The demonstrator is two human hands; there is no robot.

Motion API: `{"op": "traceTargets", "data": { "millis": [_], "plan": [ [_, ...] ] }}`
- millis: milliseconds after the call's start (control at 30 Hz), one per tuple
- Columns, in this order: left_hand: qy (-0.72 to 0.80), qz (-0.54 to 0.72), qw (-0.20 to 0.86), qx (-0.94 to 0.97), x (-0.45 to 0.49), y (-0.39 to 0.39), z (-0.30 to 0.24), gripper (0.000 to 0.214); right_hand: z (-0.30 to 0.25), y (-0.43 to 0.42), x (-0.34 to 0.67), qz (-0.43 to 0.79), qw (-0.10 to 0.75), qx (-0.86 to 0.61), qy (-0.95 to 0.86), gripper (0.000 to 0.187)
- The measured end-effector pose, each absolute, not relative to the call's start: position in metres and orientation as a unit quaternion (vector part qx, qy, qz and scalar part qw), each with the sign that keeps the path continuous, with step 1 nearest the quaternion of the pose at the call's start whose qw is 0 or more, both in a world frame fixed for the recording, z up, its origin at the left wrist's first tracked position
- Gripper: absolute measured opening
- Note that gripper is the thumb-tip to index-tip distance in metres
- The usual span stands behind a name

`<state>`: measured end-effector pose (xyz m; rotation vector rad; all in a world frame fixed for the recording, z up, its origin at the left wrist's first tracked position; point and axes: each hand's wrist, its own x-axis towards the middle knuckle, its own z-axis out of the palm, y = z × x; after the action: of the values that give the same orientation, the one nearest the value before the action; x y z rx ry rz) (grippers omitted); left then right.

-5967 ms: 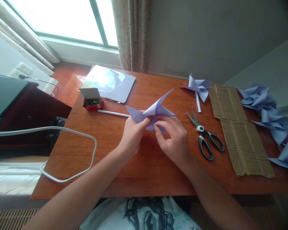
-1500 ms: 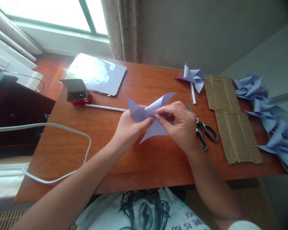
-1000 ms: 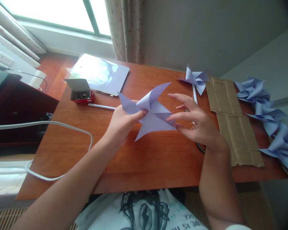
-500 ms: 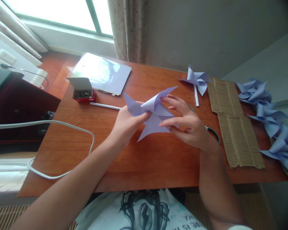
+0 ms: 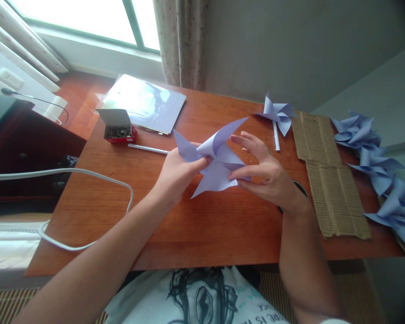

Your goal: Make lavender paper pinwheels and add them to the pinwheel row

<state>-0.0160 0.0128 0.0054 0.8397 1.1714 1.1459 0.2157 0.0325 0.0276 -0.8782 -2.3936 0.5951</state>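
A pale purple paper pinwheel (image 5: 219, 155) is held above the desk with its blades partly folded in. My left hand (image 5: 177, 173) grips it from the left, thumb pressed on the folded tip near the centre and fingers behind the paper. At the lower right corner, my right hand (image 5: 268, 175) pinches the paper; its upper fingers are raised off the upper blade. A small hole shows at that corner. Left of the pinwheel lies a white rolled-paper stick (image 5: 146, 149), its right end hidden by my left hand. Scissors (image 5: 302, 186) lie partly hidden behind my right wrist.
An open red box (image 5: 119, 133) of small metal pieces stands at left, near stacked paper sheets (image 5: 148, 103). Corrugated cardboard (image 5: 330, 180) lies at right. A pinwheel on a stick (image 5: 276, 114) lies behind; several more pinwheels (image 5: 378, 153) line the right edge. A white cable (image 5: 97, 176) crosses the left side.
The upper fingers of my right hand have come off the upper blade, while the lower ones stay on the lower right corner. My left hand keeps its hold on the pinwheel.
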Motion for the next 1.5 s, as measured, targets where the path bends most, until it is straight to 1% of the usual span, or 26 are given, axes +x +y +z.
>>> {"op": "traceTargets", "data": {
  "millis": [100,333,433,533,633,1167,1500],
  "plan": [
    [0.506,0.502,0.594,0.373,-0.015,0.012,0.005,0.030,0.029,0.027,0.205,0.208,0.291,-0.361,-0.861,0.011],
    [0.526,0.515,0.568,0.368,-0.013,0.012,0.006,0.029,0.023,0.015,0.179,0.172,0.375,-0.449,-0.793,0.008],
    [0.537,0.518,0.535,0.396,-0.009,0.010,0.007,0.026,0.020,0.010,0.171,0.163,0.404,-0.480,-0.762,0.006],
    [0.539,0.514,0.512,0.429,-0.005,0.008,0.008,0.021,0.017,0.007,0.165,0.153,0.405,-0.497,-0.752,0.007],
    [0.531,0.511,0.515,0.438,-0.003,0.005,0.008,0.019,0.015,0.008,0.163,0.137,0.400,-0.498,-0.757,0.007],
    [0.492,0.506,0.566,0.427,-0.002,0.003,0.006,0.030,0.013,0.011,0.164,0.096,0.391,-0.515,-0.757,0.009],
    [0.471,0.509,0.588,0.416,0.000,0.004,0.008,0.022,0.009,0.012,0.165,0.099,0.414,-0.502,-0.753,0.013]
  ]
}}
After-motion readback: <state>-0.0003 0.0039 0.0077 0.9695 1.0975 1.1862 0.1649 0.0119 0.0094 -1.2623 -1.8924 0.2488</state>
